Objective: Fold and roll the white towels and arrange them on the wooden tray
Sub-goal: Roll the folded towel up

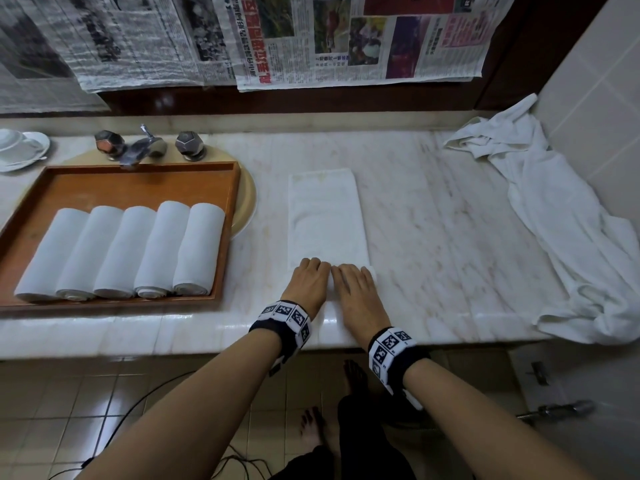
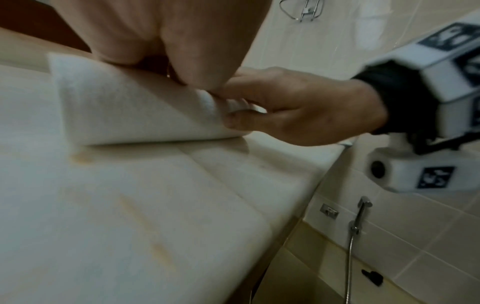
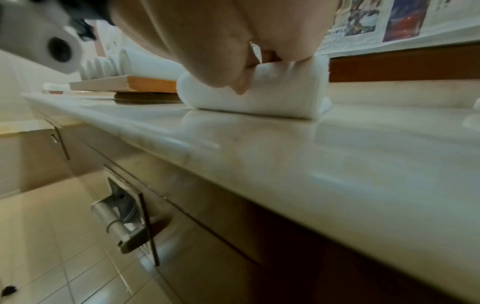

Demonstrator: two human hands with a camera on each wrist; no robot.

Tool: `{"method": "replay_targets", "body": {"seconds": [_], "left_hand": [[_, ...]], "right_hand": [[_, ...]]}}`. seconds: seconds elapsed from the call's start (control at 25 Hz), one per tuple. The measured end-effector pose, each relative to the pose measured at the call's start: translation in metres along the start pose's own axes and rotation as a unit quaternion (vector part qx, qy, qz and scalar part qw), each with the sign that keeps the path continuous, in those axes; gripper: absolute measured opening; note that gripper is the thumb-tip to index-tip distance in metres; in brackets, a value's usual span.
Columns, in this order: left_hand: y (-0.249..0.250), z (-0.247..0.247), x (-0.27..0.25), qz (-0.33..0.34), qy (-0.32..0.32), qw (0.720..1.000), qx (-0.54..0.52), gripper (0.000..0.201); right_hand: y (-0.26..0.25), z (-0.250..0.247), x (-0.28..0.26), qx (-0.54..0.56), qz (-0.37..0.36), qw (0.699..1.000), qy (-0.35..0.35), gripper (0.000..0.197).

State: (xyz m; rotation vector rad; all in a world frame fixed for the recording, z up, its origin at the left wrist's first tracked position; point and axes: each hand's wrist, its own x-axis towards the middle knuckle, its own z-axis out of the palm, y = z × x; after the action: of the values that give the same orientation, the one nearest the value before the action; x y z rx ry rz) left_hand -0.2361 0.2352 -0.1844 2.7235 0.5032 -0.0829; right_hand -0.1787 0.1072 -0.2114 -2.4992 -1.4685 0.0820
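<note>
A folded white towel lies as a long strip on the marble counter. Its near end is rolled up into a short roll. My left hand and right hand sit side by side on that roll, fingers curled over it and thumbs at its near side. On the left, the wooden tray holds several rolled white towels in a row. A heap of unfolded white towels lies at the counter's right end.
The tray sits over a sink below a chrome tap. A white cup and saucer stand at the far left. Newspaper sheets hang on the back wall. A tiled wall bounds the right. The hands are close to the counter's front edge.
</note>
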Motion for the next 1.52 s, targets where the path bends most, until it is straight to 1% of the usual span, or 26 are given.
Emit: {"method": "replay_targets", "body": {"seconds": [0.12,0.2,0.28,0.36,0.44,0.52,0.6,0.64,0.68,0.76,0.84,0.92,1.0,1.08,1.16,1.24,1.28,1.32,1.36,1.44,1.52], "left_hand": [[0.002,0.006,-0.015,0.031,0.081,0.996,-0.034,0.046],[0.0,0.015,-0.027,0.057,0.133,0.989,-0.037,0.055],[0.0,0.028,-0.038,0.074,0.154,0.985,-0.027,0.06],[-0.001,0.034,-0.041,0.089,0.145,0.985,-0.028,0.057],[-0.005,0.028,-0.034,0.1,0.129,0.986,-0.024,0.047],[-0.01,0.019,-0.021,0.092,0.104,0.99,-0.012,0.04],[-0.009,0.011,-0.013,0.083,0.066,0.994,-0.001,0.034],[-0.007,0.009,-0.009,0.078,0.058,0.995,0.007,0.032],[-0.004,0.008,-0.009,0.066,0.053,0.996,0.012,0.032],[0.0,0.009,-0.014,0.042,0.074,0.996,0.005,0.038],[0.002,0.014,-0.026,0.05,0.104,0.993,-0.015,0.049],[-0.001,0.021,-0.036,0.066,0.102,0.992,-0.022,0.055],[-0.005,0.023,-0.038,0.074,0.088,0.993,-0.029,0.058],[-0.008,0.02,-0.03,0.077,0.07,0.994,-0.026,0.053],[-0.01,0.014,-0.019,0.078,0.063,0.995,-0.014,0.043],[-0.009,0.006,-0.007,0.069,0.037,0.997,0.008,0.039],[-0.006,0.003,-0.002,0.061,0.012,0.998,0.022,0.039],[-0.003,0.001,0.002,0.048,0.007,0.998,0.035,0.037],[0.0,-0.001,0.005,0.03,0.012,0.999,0.039,0.035],[0.007,-0.001,0.003,-0.003,0.04,0.999,0.022,0.033],[0.009,0.008,-0.008,0.011,0.11,0.994,-0.005,0.044]], "right_hand": [[0.009,-0.01,0.013,0.033,0.004,0.999,-0.014,0.058],[0.011,-0.015,0.016,0.042,0.005,0.999,-0.032,0.053],[0.008,-0.018,0.016,0.038,0.014,0.997,-0.064,0.048],[0.005,-0.019,0.014,0.031,0.035,0.996,-0.081,0.047],[0.001,-0.016,0.008,0.011,0.035,0.998,-0.045,0.049],[-0.001,-0.01,-0.002,-0.017,0.021,0.999,-0.029,0.056],[0.0,-0.006,-0.007,-0.03,0.012,0.999,-0.041,0.06],[0.001,-0.009,-0.004,-0.025,0.015,0.999,-0.043,0.06],[0.003,-0.009,0.0,-0.015,0.017,0.999,-0.043,0.06],[0.004,-0.015,0.01,0.006,0.016,0.999,-0.049,0.058],[0.003,-0.021,0.015,0.016,0.016,0.998,-0.061,0.051],[0.002,-0.027,0.019,0.02,0.017,0.997,-0.078,0.041],[0.001,-0.027,0.022,0.025,0.027,0.996,-0.087,0.037],[-0.003,-0.025,0.021,0.02,0.05,0.996,-0.077,0.039],[-0.006,-0.019,0.011,-0.011,0.048,0.998,-0.049,0.049],[-0.007,-0.012,0.002,-0.033,0.043,0.997,-0.05,0.058],[-0.004,-0.012,0.003,-0.035,0.042,0.997,-0.055,0.058],[-0.001,-0.016,0.006,-0.024,0.041,0.997,-0.061,0.059],[0.003,-0.019,0.013,-0.01,0.036,0.997,-0.061,0.059],[0.009,-0.028,0.027,-0.002,0.025,0.995,-0.092,0.049],[0.011,-0.032,0.037,-0.014,0.028,0.993,-0.117,0.042]]}}
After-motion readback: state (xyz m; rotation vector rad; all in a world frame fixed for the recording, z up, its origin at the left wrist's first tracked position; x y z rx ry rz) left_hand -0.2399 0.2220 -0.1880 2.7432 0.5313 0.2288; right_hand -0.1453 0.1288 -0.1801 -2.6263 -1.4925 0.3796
